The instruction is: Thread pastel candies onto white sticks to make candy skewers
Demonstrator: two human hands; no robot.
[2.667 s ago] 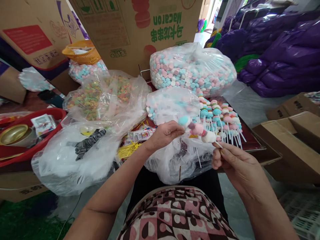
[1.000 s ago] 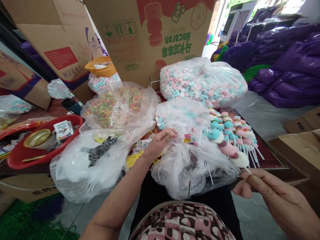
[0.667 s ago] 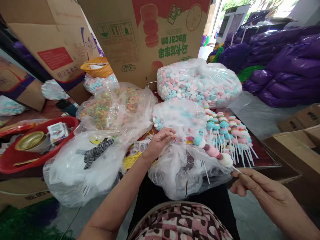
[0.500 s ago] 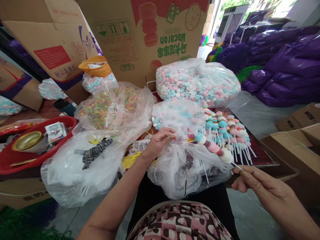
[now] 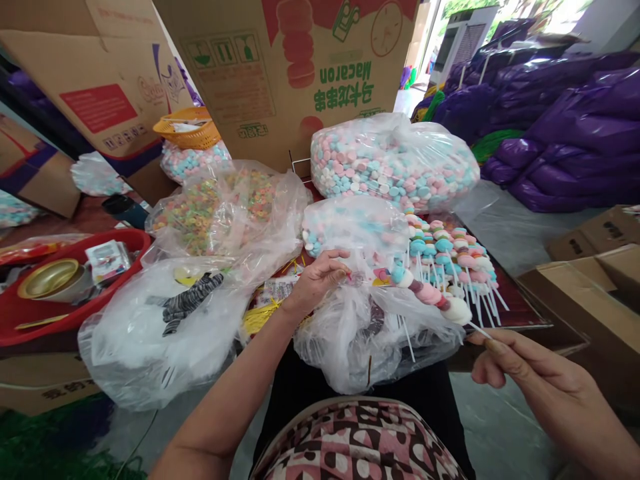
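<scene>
My right hand [image 5: 520, 367] pinches the white stick of a marshmallow skewer [image 5: 429, 293], held slanting over the table with blue, white, brown and pink pieces on it. At the skewer's far tip, my left hand [image 5: 320, 277] is closed, thumb against forefinger, on what looks like the end of a clear plastic wrapper [image 5: 381, 276] with a printed patch. A bit of pink shows at those fingertips. Below the skewer lies a crumpled clear bag [image 5: 330, 347] with white sticks by it. More finished marshmallow skewers [image 5: 467, 260] are piled just beyond, sticks toward me.
Bags of pastel marshmallows [image 5: 390, 163] and of colourful gummies [image 5: 200, 213] stand farther back. A white plastic bag [image 5: 145, 347] with a dark striped sleeve [image 5: 193, 303] lies left, near a red basin [image 5: 120, 283]. Cardboard boxes [image 5: 280, 87] rise behind; an open carton [image 5: 590, 287] is at right.
The right hand has shifted slightly right and down with the stick, and the skewer moved a little with it. The left hand keeps its pinch at nearly the same spot.
</scene>
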